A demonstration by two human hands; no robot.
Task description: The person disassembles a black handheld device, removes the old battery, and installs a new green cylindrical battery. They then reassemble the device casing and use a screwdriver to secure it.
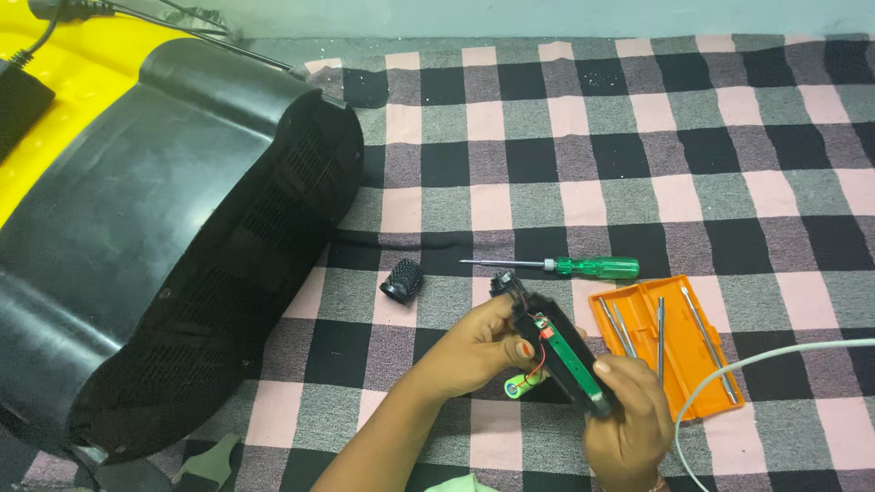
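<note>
My left hand [478,344] and my right hand [629,419] together hold a small black opened device [521,305] above a checked cloth. A green circuit board [570,355] shows inside its casing, with red wires leading to a small green cylindrical battery [519,387] that hangs below it. My left fingers wrap the upper part of the casing. The right hand grips its lower end. A green-handled screwdriver [592,267] lies on the cloth just beyond the device. A small black ribbed cap [402,281] sits to the left of it.
An orange tray [643,305] with several thin metal bits lies to the right. A white cable [775,355] curves past its right side. A large black and yellow machine body [164,237] fills the left. The pink, grey and black checked cloth [638,155] covers the surface.
</note>
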